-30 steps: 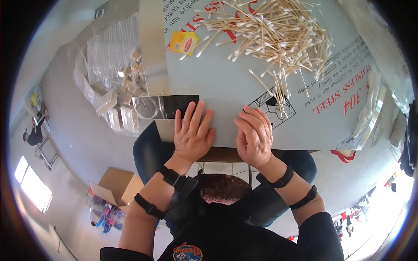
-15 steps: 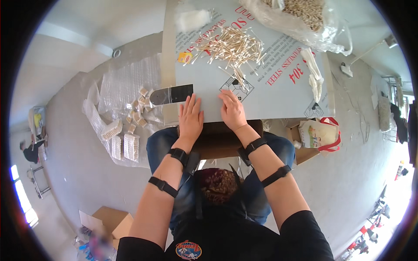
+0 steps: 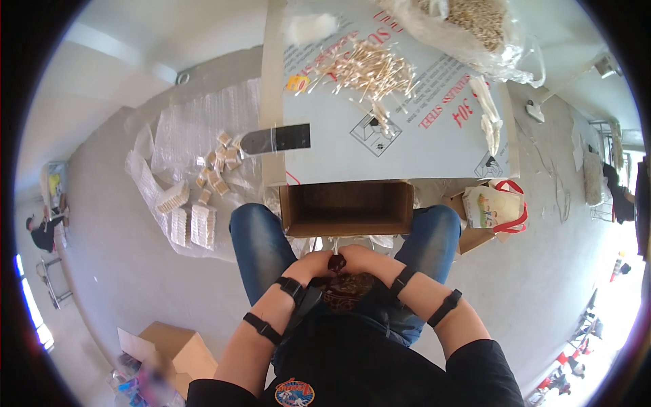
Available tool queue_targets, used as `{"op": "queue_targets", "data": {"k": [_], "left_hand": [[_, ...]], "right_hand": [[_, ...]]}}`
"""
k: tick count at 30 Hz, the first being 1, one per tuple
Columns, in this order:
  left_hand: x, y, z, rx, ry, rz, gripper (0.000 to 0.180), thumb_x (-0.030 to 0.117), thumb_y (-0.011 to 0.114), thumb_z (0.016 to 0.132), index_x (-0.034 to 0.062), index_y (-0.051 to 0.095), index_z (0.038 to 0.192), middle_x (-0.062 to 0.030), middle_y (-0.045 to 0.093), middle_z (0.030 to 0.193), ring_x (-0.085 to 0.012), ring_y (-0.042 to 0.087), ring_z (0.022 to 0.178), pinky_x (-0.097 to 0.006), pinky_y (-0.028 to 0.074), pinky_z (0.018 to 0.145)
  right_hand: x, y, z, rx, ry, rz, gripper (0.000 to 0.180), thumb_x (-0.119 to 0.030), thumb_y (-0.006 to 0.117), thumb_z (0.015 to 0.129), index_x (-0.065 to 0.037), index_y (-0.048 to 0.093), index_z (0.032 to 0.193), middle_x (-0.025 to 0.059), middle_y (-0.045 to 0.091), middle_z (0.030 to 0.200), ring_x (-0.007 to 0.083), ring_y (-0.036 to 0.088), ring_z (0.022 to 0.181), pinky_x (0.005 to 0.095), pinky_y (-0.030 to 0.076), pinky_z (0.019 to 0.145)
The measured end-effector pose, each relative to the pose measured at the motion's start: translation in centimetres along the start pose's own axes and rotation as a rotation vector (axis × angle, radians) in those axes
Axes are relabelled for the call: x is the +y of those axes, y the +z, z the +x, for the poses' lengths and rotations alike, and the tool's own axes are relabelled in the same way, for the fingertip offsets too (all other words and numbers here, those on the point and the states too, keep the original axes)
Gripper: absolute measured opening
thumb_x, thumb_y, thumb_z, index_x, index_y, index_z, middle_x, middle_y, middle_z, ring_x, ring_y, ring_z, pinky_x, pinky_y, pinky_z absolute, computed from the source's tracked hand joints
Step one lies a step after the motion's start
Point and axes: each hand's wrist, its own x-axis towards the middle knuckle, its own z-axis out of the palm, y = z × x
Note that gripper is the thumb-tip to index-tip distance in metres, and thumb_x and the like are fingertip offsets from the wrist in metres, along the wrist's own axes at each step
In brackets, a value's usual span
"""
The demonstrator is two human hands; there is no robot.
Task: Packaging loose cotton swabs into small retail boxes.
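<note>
My left hand (image 3: 314, 264) and my right hand (image 3: 355, 259) are close together low in front of my body, between my knees. Their fingers are turned down and hidden, so what they hold, if anything, does not show. Right below them lies a dark red patterned cloth (image 3: 347, 292) on my lap. Just beyond the hands is an open cardboard box (image 3: 347, 229) under the table edge. On the table's printed sheet (image 3: 434, 152) there is a loose heap of cotton swabs (image 3: 373, 71), with a few swabs apart on its near side.
A dark flat strip (image 3: 293, 137) juts over the table's left edge. A yellow packet (image 3: 298, 83), a white wad (image 3: 312, 28) and a clear bag of sticks (image 3: 468, 30) lie on top. Bundled packs (image 3: 202, 227) rest on bubble wrap at left; a red-handled bag (image 3: 498, 207) stands right.
Both hands have left the table's near edge and drawn back toward my lap, coming together. The cardboard box is now uncovered to view.
</note>
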Motion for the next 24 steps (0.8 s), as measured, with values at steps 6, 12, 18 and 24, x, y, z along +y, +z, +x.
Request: {"op": "queue_targets", "data": {"k": [6, 12, 18, 24], "left_hand": [[-2.1, -0.4, 3.2, -0.581, 0.041, -0.261, 0.054, 0.036, 0.090, 0.071, 0.0108, 0.074, 0.115, -0.0119, 0.076, 0.105, -0.0272, 0.071, 0.097, -0.038, 0.052, 0.086], [-1.3, 0.5, 3.8, -0.784, -0.004, -0.177, 0.053, 0.041, 0.090, 0.069, 0.0135, 0.076, 0.112, -0.0115, 0.077, 0.105, -0.0286, 0.072, 0.098, -0.038, 0.053, 0.086], [-1.0, 5.5, 0.1, -0.771, -0.030, -0.210, 0.049, 0.043, 0.089, 0.066, 0.0148, 0.078, 0.105, -0.0139, 0.076, 0.097, -0.0333, 0.072, 0.094, -0.042, 0.054, 0.083], [0.3, 7.8, -1.1, -0.902, -0.204, -0.333, 0.044, 0.036, 0.088, 0.069, 0.0145, 0.079, 0.106, -0.0110, 0.077, 0.094, -0.0277, 0.074, 0.091, -0.039, 0.055, 0.081]], "right_hand": [[1.7, 0.0, 3.5, -0.631, -0.059, 0.139, 0.059, -0.042, 0.091, 0.066, -0.009, 0.075, 0.112, 0.0166, 0.075, 0.107, 0.0308, 0.070, 0.102, 0.0385, 0.053, 0.090], [3.4, 2.4, 2.9, -0.789, -0.082, 0.389, 0.053, -0.038, 0.090, 0.068, -0.010, 0.075, 0.111, 0.0140, 0.076, 0.105, 0.0293, 0.070, 0.099, 0.0392, 0.053, 0.088], [2.9, 8.5, -0.6, -0.836, -0.021, 0.468, 0.049, -0.031, 0.088, 0.067, -0.011, 0.075, 0.110, 0.0127, 0.077, 0.103, 0.0299, 0.071, 0.096, 0.0386, 0.053, 0.086], [3.1, 12.5, -2.7, -0.911, 0.000, 0.454, 0.051, -0.029, 0.088, 0.069, -0.012, 0.075, 0.115, 0.0110, 0.077, 0.105, 0.0287, 0.071, 0.095, 0.0379, 0.052, 0.086]]}}
